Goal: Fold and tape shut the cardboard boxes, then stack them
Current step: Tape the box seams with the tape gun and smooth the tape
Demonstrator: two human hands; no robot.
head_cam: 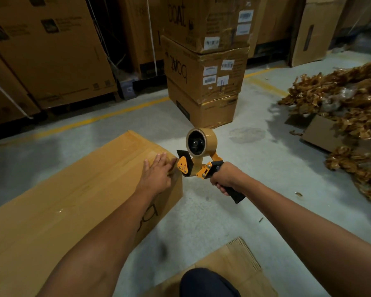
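Note:
A long brown cardboard box (73, 194) lies on the floor at the left, its top flaps closed and a strip of clear tape running along the seam. My left hand (156, 172) presses flat on the box's top at its far right corner, fingers straight. My right hand (224, 179) grips the black handle of an orange tape dispenser (198, 159) that carries a brown tape roll. The dispenser's nose sits at the box's right edge, just beside my left fingertips.
A stack of three taped boxes (206, 67) stands ahead. Large cartons (45, 50) line the left and back walls. A heap of crumpled brown tape scraps (341, 116) covers the floor at right. Flat cardboard (234, 266) lies under my knee (208, 284).

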